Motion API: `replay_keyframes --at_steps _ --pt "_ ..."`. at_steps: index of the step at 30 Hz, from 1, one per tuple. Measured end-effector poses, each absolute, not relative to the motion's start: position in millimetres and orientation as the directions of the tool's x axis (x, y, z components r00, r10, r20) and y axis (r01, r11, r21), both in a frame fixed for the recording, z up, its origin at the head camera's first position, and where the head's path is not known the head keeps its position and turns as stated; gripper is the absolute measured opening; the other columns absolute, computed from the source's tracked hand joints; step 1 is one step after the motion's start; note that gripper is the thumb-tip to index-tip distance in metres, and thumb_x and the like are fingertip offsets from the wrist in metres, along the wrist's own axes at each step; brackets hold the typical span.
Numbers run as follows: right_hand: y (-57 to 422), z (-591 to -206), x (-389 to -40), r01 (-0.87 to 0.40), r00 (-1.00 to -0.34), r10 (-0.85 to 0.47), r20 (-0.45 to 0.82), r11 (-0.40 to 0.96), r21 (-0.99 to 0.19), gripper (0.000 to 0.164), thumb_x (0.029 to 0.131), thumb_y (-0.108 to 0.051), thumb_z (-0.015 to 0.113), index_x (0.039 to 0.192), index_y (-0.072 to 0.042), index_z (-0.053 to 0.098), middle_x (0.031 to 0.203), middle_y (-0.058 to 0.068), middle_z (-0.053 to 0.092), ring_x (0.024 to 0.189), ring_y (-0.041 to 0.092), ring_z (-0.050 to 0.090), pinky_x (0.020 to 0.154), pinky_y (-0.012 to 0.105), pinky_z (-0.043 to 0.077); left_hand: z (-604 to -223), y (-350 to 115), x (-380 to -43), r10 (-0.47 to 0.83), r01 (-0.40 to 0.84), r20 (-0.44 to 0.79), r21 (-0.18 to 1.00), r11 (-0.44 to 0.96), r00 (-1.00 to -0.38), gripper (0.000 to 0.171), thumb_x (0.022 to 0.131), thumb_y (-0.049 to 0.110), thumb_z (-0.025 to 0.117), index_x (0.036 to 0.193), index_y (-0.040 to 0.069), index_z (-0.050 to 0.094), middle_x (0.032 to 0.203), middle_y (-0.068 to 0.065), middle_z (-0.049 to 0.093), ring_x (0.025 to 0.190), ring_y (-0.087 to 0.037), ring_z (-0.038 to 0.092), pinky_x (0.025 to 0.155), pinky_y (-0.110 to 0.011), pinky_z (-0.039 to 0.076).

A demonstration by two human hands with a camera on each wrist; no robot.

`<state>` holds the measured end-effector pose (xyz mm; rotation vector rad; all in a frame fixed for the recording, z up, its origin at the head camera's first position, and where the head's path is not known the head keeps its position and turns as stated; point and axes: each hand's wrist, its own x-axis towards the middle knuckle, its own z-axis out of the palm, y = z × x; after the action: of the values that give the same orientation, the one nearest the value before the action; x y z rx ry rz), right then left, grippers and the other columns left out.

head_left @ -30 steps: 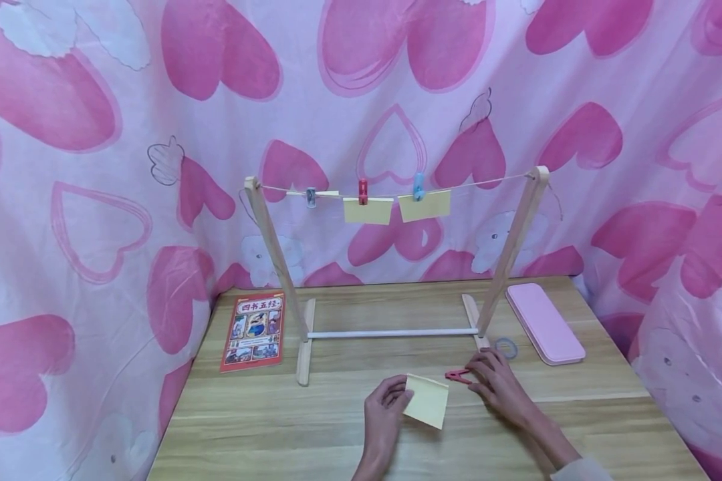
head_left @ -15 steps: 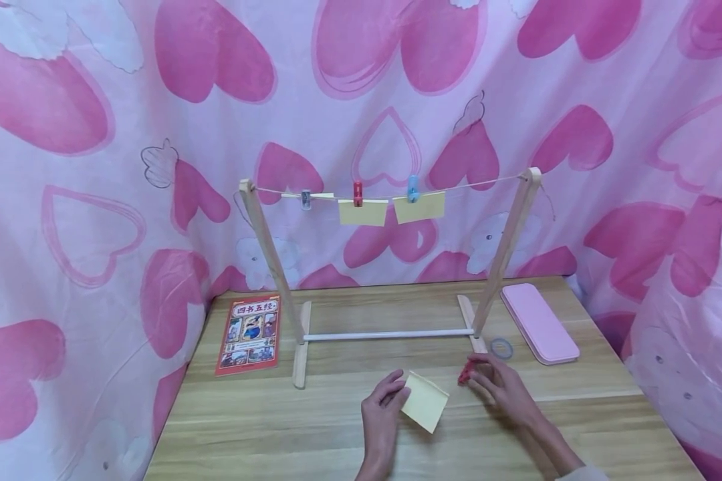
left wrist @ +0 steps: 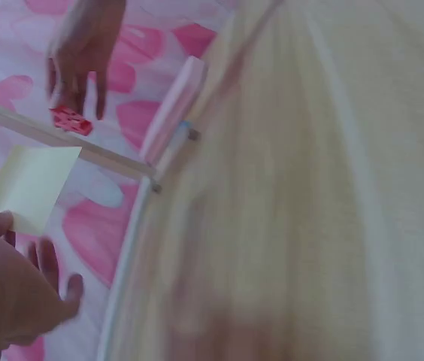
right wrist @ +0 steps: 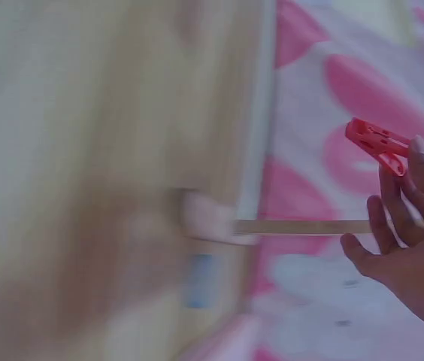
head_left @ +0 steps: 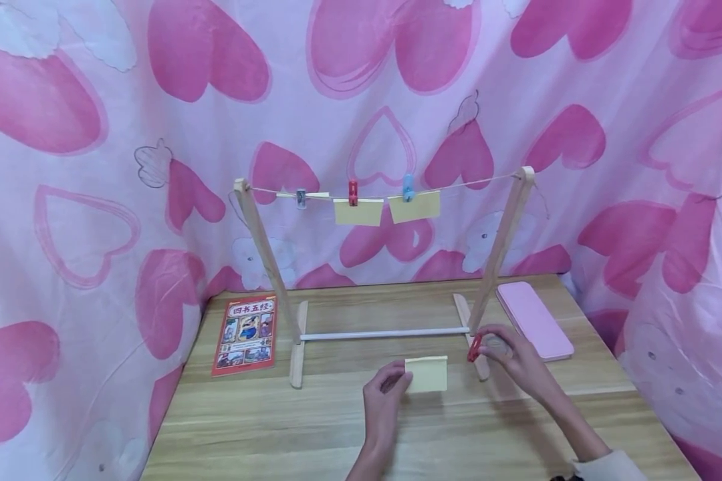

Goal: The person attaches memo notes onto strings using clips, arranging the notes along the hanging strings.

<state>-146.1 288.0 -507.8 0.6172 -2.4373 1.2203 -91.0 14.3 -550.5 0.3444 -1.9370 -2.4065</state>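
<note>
My left hand [head_left: 385,401] pinches a pale yellow paper [head_left: 427,375] by its left edge. The paper has a folded strip along its top and stands upright above the table. Over to the right, my right hand [head_left: 520,361] holds a red clothespin [head_left: 474,347] between thumb and fingers, beside the wooden stand's right foot [head_left: 483,367]. In the right wrist view the clothespin [right wrist: 377,144] points away from the fingertips, its handle end pinched. A string [head_left: 481,181] runs between the stand's two posts. A grey, a red [head_left: 353,192] and a light blue clothespin [head_left: 408,188] hold yellow papers [head_left: 357,214] on it.
A red-covered booklet [head_left: 245,335] lies left of the stand. On the right is a pink case [head_left: 535,321], with a grey ring mostly hidden behind my right hand. A white rod [head_left: 385,334] joins the stand's feet. A heart-patterned curtain [head_left: 313,254] hangs behind the table.
My right hand has lifted the red clothespin up and forward and turned it more upright. The paper in my left hand has risen slightly and levelled. The head view has shifted a little.
</note>
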Motion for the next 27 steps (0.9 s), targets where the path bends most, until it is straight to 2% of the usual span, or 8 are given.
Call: replay_keyframes --at_steps 3,6,8,11,13,18,21,27 --pt "286 -471 -153 -0.629 -0.761 -0.252 0.598 0.514 -0.584 0.042 0.075 0.016 0.086 0.113 0.001 0.076 0.119 0.017 0.068 0.126 -0.004 0.055 0.112 0.006 0.036 -534 18 -100 -0.19 -0.092 -0.127 0.979 -0.183 -0.973 0.019 0.094 0.018 0.085 0.106 0.003 0.082 0.116 -0.004 0.075 0.11 -0.019 0.071 0.097 -0.024 0.058" --pt "284 -432 -156 -0.685 -0.706 -0.27 0.655 0.496 -0.534 0.037 0.075 0.012 0.087 0.11 0.003 0.077 0.121 0.017 0.062 0.129 -0.002 0.051 0.114 0.008 0.034 -517 22 -110 -0.204 -0.069 -0.102 0.984 -0.166 -0.974 0.021 0.093 0.021 0.086 0.105 0.004 0.083 0.107 -0.003 0.07 0.102 -0.016 0.063 0.093 -0.027 0.055" --pt "283 -406 -156 -0.701 -0.682 -0.287 0.673 0.518 -0.49 0.023 0.089 -0.008 0.086 0.108 0.001 0.078 0.123 0.018 0.061 0.133 -0.003 0.048 0.117 0.01 0.032 -506 25 -117 -0.197 -0.056 -0.09 0.984 -0.169 -0.976 0.021 0.093 0.022 0.087 0.106 0.005 0.083 0.106 -0.002 0.067 0.101 -0.017 0.059 0.091 -0.028 0.053" --pt "282 -373 -155 -0.735 -0.647 -0.317 0.693 0.501 -0.457 0.043 0.097 -0.039 0.076 0.105 0.003 0.078 0.126 0.023 0.058 0.143 0.001 0.043 0.122 0.014 0.029 -489 29 -128 -0.182 -0.048 -0.085 0.979 -0.197 -0.98 0.022 0.092 0.023 0.088 0.106 0.007 0.084 0.103 0.001 0.063 0.101 -0.017 0.055 0.088 -0.027 0.051" --pt "280 -352 -154 -0.745 -0.636 -0.328 0.698 0.498 -0.444 0.048 0.096 -0.046 0.073 0.103 0.002 0.078 0.129 0.022 0.057 0.149 0.003 0.041 0.124 0.014 0.029 -477 33 -136 -0.181 -0.037 -0.076 0.977 -0.21 -0.981 0.022 0.092 0.023 0.088 0.106 0.007 0.084 0.101 0.002 0.06 0.1 -0.017 0.053 0.086 -0.026 0.05" --pt "273 -298 -155 -0.747 -0.63 -0.32 0.708 0.499 -0.439 0.021 0.087 -0.011 0.086 0.101 0.002 0.078 0.133 0.004 0.058 0.149 0.009 0.044 0.123 0.019 0.034 -438 44 -155 -0.184 0.024 -0.017 0.976 -0.215 -0.983 0.023 0.092 0.023 0.088 0.107 0.006 0.085 0.093 0.005 0.054 0.093 -0.015 0.05 0.08 -0.026 0.047" --pt "268 -264 -161 -0.735 -0.637 -0.302 0.71 0.514 -0.441 0.025 0.079 0.01 0.086 0.102 0.004 0.078 0.135 -0.009 0.056 0.148 0.011 0.045 0.126 0.026 0.032 -412 53 -169 -0.18 0.089 0.048 0.969 -0.229 -0.983 0.024 0.093 0.021 0.088 0.11 0.004 0.085 0.09 0.006 0.054 0.09 -0.013 0.051 0.077 -0.024 0.046" --pt "254 -213 -180 -0.689 -0.666 -0.256 0.701 0.571 -0.446 0.023 0.082 0.018 0.085 0.102 0.009 0.078 0.13 -0.022 0.049 0.149 0.012 0.041 0.123 0.033 0.035 -369 69 -194 -0.173 0.162 0.11 0.933 -0.322 -0.979 0.023 0.095 0.017 0.085 0.112 0.001 0.083 0.091 0.006 0.055 0.091 -0.012 0.052 0.075 -0.02 0.047"
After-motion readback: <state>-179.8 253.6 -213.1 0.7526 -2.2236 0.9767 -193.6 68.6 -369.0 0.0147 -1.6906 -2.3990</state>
